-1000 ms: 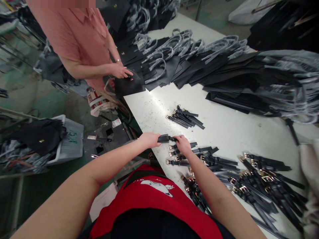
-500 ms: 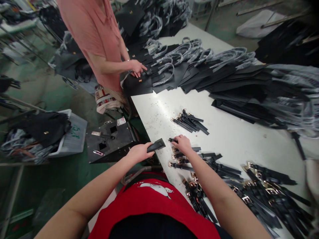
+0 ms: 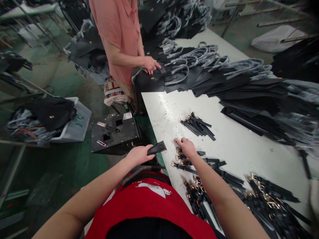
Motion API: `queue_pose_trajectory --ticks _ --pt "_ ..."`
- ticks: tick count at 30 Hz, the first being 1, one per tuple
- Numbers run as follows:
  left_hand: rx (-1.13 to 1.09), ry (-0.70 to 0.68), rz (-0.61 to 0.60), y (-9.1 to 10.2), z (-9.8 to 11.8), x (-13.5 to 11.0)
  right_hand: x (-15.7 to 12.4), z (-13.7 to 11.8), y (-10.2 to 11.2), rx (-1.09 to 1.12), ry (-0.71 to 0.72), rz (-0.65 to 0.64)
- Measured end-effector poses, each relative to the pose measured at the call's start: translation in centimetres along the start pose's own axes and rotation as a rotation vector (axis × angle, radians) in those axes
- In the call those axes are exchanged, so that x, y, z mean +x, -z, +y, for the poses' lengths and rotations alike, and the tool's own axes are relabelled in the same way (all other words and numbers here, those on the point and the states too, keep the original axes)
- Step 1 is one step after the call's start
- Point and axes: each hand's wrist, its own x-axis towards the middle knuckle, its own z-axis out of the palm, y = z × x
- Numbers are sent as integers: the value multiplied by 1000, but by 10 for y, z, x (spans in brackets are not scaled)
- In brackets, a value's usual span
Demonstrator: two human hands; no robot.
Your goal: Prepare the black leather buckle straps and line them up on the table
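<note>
My left hand (image 3: 141, 154) is closed around a flat black bar-shaped piece (image 3: 157, 148), with a leather-like sheen, held out beside the table edge. My right hand (image 3: 186, 147) is over the white table (image 3: 163, 114), its fingertips drawn together. Whatever lies between them is too small and blurred to make out. Just below that hand, several black buckle straps (image 3: 185, 166) lie in a row, their gold buckles toward the table edge. A smaller bunch of buckle straps (image 3: 198, 125) sits farther up the table.
A heap of buckle straps (image 3: 271, 202) covers the near right. Black bag panels (image 3: 239, 86) with plastic-wrapped handles line the far side. Another person (image 3: 119, 36) works at the far left corner. A black box (image 3: 116, 134) and a grey bin (image 3: 79, 124) stand at left.
The view has shifted, so the scene sits farther right. Earlier a buckle strap showed in my right fingers; now it cannot be made out there. My left hand keeps its hold.
</note>
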Motion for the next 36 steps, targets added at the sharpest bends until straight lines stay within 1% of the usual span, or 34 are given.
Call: queue_pose_trajectory --ticks 3,5,8,10,14,17,20,22,24,27,30,33,36 --pt "8 3 -21 -1 2 -1 0 -2 3 6 44 3" --pt "18 7 -44 -3 4 -1 -5 -2 4 8 37 21" --pt "25 -7 -59 -5 6 1 -16 1 2 34 -46 73" --pt "23 -21 -65 -3 9 2 -20 4 -3 90 -112 93" --pt "48 -36 -105 4 23 10 -17 13 -15 261 -194 54" --pt "90 -86 -106 7 41 28 -9 19 -23 363 -225 38" --pt "132 -112 -95 8 58 56 -6 23 -26 429 -233 44" --pt "152 -85 -117 8 63 73 -6 26 -26 465 -227 42" --pt "174 -63 -147 11 64 85 -7 28 -26 490 -222 41" --pt "225 -108 -150 15 69 95 -7 32 -26 507 -202 69" --pt "274 -176 -147 20 84 102 -7 35 -27 529 -179 97" --pt "307 -182 -189 26 101 111 -7 36 -30 550 -204 104" --pt "356 -175 -230 34 109 116 -6 37 -32 561 -238 113"
